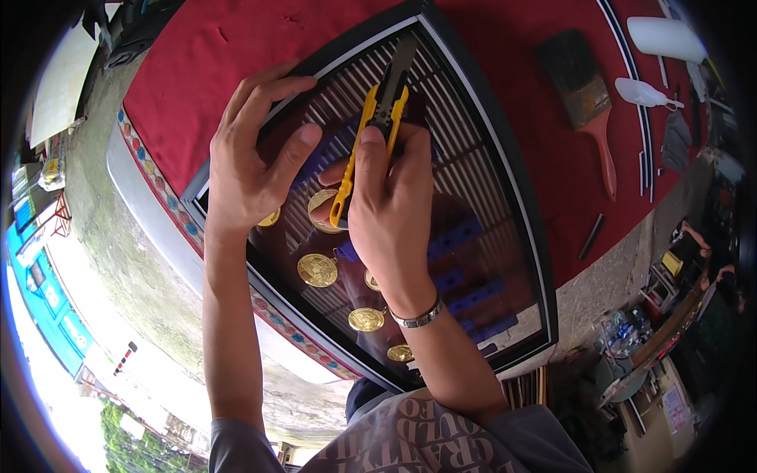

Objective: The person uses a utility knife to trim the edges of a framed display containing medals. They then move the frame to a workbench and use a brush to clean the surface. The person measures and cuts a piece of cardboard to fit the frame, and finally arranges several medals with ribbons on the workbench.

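Observation:
My right hand (394,205) is wrapped round a yellow and black utility knife (355,162), its thumb on the body. The long blade is out and points away from me, above the far end of a black picture frame (530,213). My left hand (256,150) lies over the frame's left edge, fingers stretched and thumb apart, holding nothing. Behind the frame's glass, several gold medals (318,270) with blue ribbons (457,239) show against a dark red ground. Striped reflections cross the pane. My right hand hides some medals.
The frame rests on a table under a red cloth (213,59) with a patterned border. To the right lie a wide paintbrush (587,102), a white bottle (666,39), a small white nozzle bottle (643,92), thin strips and a short black piece (591,236). Another person's arms (698,244) show far right.

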### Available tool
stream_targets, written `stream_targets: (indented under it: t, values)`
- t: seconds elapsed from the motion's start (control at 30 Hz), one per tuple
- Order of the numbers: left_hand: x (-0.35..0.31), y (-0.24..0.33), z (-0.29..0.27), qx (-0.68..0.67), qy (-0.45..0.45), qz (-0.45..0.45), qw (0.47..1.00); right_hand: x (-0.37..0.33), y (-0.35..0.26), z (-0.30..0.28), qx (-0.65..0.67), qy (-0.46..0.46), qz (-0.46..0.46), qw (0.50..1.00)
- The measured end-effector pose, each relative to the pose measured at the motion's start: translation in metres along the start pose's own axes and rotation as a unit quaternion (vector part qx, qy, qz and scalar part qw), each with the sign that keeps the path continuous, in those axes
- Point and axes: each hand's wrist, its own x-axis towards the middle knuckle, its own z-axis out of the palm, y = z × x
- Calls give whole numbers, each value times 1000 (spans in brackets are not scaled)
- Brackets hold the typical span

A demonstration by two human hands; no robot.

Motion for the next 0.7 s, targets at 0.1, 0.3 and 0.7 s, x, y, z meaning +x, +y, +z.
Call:
stream_targets:
  t: [0.1,0.3,0.7]
  values:
    - [-1,-1,0,-2,-1,4,1000,-2,2,0,11,9,-3,1000]
    - [0,-1,1,-13,-2,7,1000,4,5,-1,36,13,-19,999]
    - [0,0,0,-8,1,3,1000,6,3,2,38,21,-11,999]
